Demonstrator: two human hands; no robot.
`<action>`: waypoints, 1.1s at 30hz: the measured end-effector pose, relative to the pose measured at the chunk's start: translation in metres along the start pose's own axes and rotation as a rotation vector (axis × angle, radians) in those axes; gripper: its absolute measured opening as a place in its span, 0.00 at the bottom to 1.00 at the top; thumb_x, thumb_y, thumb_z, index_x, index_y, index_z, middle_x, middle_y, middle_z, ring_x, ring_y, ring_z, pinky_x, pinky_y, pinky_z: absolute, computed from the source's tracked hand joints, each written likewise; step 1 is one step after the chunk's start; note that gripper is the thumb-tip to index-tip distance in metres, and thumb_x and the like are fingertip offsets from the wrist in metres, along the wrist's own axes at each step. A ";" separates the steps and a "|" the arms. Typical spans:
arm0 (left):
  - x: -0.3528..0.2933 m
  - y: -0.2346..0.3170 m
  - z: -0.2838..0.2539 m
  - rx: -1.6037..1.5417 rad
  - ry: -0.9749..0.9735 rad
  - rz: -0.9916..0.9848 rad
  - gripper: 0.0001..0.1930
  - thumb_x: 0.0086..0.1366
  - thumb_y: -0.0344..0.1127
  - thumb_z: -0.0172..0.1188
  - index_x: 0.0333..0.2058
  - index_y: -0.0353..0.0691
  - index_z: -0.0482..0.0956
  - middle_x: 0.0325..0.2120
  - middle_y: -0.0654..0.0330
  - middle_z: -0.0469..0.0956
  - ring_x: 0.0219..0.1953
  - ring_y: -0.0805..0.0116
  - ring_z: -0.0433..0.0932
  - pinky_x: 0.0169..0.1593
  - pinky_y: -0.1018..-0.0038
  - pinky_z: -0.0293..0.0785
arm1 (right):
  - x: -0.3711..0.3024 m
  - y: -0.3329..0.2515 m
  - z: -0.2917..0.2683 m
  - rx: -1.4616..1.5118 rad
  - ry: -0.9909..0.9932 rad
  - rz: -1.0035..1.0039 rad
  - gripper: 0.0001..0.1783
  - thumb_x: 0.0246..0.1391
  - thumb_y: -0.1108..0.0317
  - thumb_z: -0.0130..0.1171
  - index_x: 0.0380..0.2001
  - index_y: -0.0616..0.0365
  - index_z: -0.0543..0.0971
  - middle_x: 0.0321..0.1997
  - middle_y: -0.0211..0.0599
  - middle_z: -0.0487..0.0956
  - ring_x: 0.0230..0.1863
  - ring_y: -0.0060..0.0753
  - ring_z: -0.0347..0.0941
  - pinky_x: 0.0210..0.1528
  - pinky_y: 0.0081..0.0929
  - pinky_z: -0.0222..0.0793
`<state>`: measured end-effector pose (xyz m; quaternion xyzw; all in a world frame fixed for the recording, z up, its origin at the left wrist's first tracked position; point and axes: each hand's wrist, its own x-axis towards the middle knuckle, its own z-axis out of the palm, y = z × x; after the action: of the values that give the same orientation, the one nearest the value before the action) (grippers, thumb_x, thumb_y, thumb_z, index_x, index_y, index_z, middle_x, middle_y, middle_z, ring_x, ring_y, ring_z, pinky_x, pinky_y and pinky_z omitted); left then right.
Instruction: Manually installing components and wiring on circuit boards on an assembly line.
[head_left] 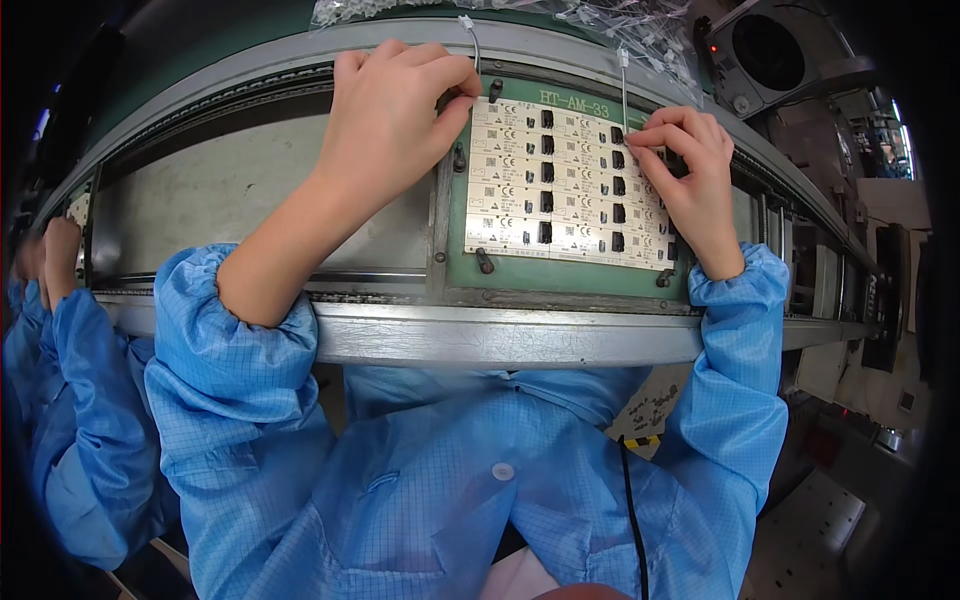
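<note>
Nearest me is my blue smock (480,480), its sleeves reaching over the steel rail (520,340) to a green tray (560,275) holding a white circuit panel (570,185) with rows of black parts. My left hand (395,110) pinches the panel's top left corner, fingers curled. My right hand (690,175) pinches a small black part (617,135) at the panel's right side, beneath a bag (600,20) of parts; a co-worker's hand (55,255) shows far left.

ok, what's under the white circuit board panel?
The circuit board panel lies in a green fixture tray on the conveyor's metal rail. The left hand covers its top-left corner, the right hand its right edge. Beneath the panel: hidden.
</note>
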<state>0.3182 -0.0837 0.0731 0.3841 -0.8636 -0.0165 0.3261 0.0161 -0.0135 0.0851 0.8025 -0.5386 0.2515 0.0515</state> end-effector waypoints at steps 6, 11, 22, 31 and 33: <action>-0.003 -0.003 0.005 -0.085 -0.005 -0.080 0.03 0.57 0.34 0.64 0.31 0.48 0.84 0.31 0.69 0.79 0.41 0.63 0.75 0.48 0.63 0.60 | 0.001 -0.002 0.003 -0.030 0.004 -0.057 0.05 0.51 0.72 0.66 0.33 0.53 0.84 0.40 0.26 0.77 0.47 0.32 0.70 0.60 0.35 0.53; 0.000 -0.009 0.005 -0.143 -0.040 -0.112 0.03 0.56 0.35 0.64 0.30 0.48 0.85 0.32 0.69 0.80 0.43 0.62 0.74 0.48 0.63 0.60 | 0.008 -0.002 0.003 -0.029 -0.017 -0.054 0.06 0.51 0.73 0.65 0.34 0.53 0.84 0.40 0.26 0.77 0.47 0.32 0.71 0.59 0.35 0.53; -0.007 -0.008 0.008 -0.132 -0.016 -0.156 0.03 0.53 0.34 0.66 0.28 0.48 0.86 0.37 0.69 0.78 0.46 0.61 0.71 0.49 0.63 0.60 | 0.001 -0.004 -0.019 0.023 -0.207 -0.079 0.12 0.55 0.74 0.60 0.41 0.53 0.86 0.53 0.38 0.76 0.61 0.44 0.67 0.66 0.39 0.55; -0.006 -0.006 0.006 -0.143 -0.023 -0.167 0.03 0.52 0.34 0.68 0.28 0.48 0.86 0.37 0.69 0.77 0.47 0.61 0.70 0.50 0.63 0.59 | 0.151 0.052 0.025 0.009 0.006 -0.127 0.09 0.63 0.69 0.57 0.44 0.59 0.79 0.50 0.42 0.81 0.50 0.40 0.80 0.57 0.33 0.72; -0.008 -0.008 0.006 -0.140 -0.024 -0.195 0.03 0.52 0.34 0.68 0.27 0.48 0.86 0.37 0.69 0.77 0.47 0.61 0.69 0.50 0.63 0.59 | 0.169 0.051 0.036 -0.632 -0.259 0.032 0.11 0.49 0.74 0.59 0.36 0.68 0.82 0.36 0.52 0.84 0.40 0.48 0.82 0.45 0.39 0.77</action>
<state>0.3242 -0.0851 0.0619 0.4423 -0.8227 -0.1131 0.3388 0.0325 -0.1893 0.1219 0.7635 -0.6046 -0.0312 0.2249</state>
